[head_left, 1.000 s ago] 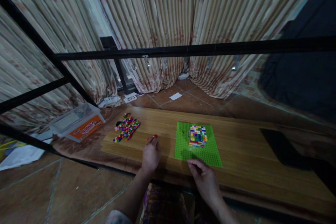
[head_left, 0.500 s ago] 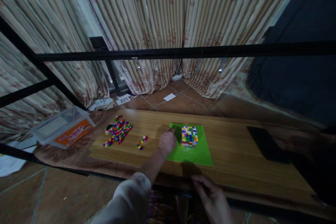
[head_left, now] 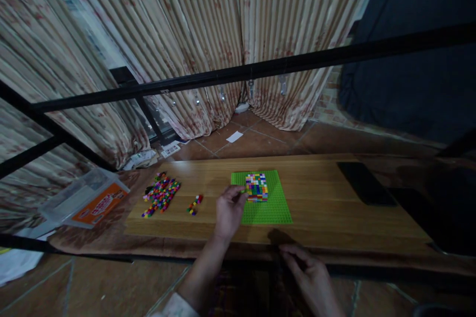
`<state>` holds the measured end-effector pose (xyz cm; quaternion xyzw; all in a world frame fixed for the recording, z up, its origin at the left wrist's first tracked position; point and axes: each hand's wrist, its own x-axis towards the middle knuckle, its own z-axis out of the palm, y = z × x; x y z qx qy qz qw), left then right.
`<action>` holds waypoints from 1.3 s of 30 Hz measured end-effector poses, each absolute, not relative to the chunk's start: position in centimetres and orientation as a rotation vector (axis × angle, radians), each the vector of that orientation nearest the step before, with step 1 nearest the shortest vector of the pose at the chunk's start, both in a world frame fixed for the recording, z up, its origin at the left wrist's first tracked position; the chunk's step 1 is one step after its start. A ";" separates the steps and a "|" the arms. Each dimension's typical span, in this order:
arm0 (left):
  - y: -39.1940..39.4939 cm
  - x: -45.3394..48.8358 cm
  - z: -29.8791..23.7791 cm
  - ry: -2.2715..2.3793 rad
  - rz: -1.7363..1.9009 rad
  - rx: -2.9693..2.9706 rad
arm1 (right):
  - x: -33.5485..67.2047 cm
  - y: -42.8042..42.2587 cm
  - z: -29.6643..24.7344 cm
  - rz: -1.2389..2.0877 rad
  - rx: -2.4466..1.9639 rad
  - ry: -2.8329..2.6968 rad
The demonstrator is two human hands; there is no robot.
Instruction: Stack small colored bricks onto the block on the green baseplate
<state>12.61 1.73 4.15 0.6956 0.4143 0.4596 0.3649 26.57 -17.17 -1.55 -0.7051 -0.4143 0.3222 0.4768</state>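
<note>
A many-coloured block of small building bricks (head_left: 256, 188) stands on a green studded baseplate (head_left: 275, 210). My left hand (head_left: 228, 210) is over the plate's left edge, its thumb and fingers pinched at the block's left side. A tiny yellow-green building brick (head_left: 243, 190) shows at those fingertips; its shape is hard to make out. My right hand (head_left: 310, 275) hovers at the table's front edge, thumb and forefinger closed together. Whatever may be between them is too dark to see.
On the wooden table (head_left: 316, 218) lie a pile of loose bricks (head_left: 162, 195) and a smaller cluster (head_left: 194, 205) to the left. A clear plastic box (head_left: 89, 198) stands beyond the left end. A black flat device (head_left: 366, 183) lies right. A dark rail (head_left: 208, 77) crosses behind.
My left hand has moved from the baseplate's left edge in to the block's left side. My right hand stays near the table's front edge. The view has tilted and shifted.
</note>
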 end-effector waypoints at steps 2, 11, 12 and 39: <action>1.3 13.3 5.0 1.041 1.148 1.841 | 26.6 -17.1 -1.6 0.775 -1.700 -0.999; 0.6 15.7 6.3 1.114 0.972 2.191 | 28.3 -19.2 -4.0 0.745 -1.740 -1.001; 0.6 15.8 6.3 1.133 0.950 2.221 | 28.5 -19.4 -4.1 0.747 -1.744 -1.000; 1.2 16.1 5.1 1.196 0.811 2.478 | 29.0 -19.8 -3.1 0.805 -1.717 -0.879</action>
